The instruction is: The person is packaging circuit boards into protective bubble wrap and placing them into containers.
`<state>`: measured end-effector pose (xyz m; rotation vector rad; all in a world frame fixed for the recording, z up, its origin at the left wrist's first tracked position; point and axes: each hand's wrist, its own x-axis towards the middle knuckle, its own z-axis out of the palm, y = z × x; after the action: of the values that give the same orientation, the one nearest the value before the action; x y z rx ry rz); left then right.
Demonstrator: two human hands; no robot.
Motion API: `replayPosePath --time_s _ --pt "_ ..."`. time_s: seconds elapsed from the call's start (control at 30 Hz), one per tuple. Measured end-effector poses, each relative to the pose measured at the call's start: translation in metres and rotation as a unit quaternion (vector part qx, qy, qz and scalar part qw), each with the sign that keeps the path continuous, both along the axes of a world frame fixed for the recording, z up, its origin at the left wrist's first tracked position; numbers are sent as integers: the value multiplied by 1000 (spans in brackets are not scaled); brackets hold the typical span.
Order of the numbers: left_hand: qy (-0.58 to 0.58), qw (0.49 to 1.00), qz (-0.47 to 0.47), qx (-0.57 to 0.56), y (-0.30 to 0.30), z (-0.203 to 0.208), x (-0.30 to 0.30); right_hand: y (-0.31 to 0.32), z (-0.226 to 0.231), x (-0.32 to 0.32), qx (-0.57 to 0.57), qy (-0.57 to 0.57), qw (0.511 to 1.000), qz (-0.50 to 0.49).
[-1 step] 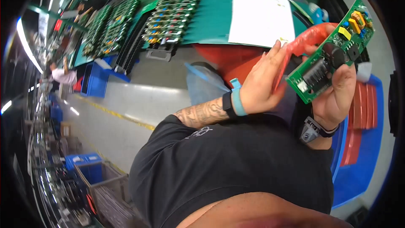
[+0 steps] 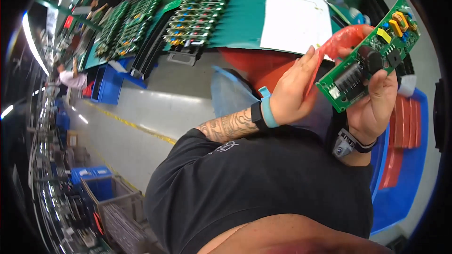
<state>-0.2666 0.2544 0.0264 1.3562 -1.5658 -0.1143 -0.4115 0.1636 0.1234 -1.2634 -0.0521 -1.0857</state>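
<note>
- Circuit board [image 2: 376,47]: at two o'clock, held off the green surface [image 2: 245,23] that runs past twelve. It should be stiff and fairly light, with fragile, uneven parts, so the long bare edges look the safest hold.
- Red film [image 2: 346,37]: against the board's ten-o'clock side; likely thin, soft and slippery.
- Right hand [image 2: 374,108]: at three o'clock, clamped on the board, thumb at the near long edge, fingers round behind.
- Left hand [image 2: 295,87]: at two o'clock, fingers straight along the film; whether it pinches it, I cannot tell.
- Dark ribbed block [image 2: 350,83]: toward the board's eight-o'clock end, probably its heavier half.
- Yellow components [image 2: 394,28]: toward its one-o'clock end, probably easily bent.
</note>
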Motion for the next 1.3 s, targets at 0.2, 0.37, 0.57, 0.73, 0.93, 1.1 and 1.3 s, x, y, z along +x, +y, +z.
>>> replayPosePath --time_s 0.2,0.37,0.57,0.73,0.93,1.1,1.3 --pt "296 950 -41 96 34 39 47 -1 27 49 -43 -68 994 74" --pt "539 807 -146 193 -7 51 105 -132 14 83 26 109 985 128" --pt "443 874 -158 117 -47 22 142 -177 -12 80 -3 190 970 153" --pt "468 838 -246 137 -46 3 167 -204 -80 72 75 232 959 143" --pt "378 862 -287 175 -59 -29 187 -198 -116 72 202 226 927 223" --pt "545 791 -246 130 -52 -43 174 -195 -115 16 246 240 923 171" --pt "633 730 -162 200 -28 -43 154 -198 -81 53 198 247 934 168"
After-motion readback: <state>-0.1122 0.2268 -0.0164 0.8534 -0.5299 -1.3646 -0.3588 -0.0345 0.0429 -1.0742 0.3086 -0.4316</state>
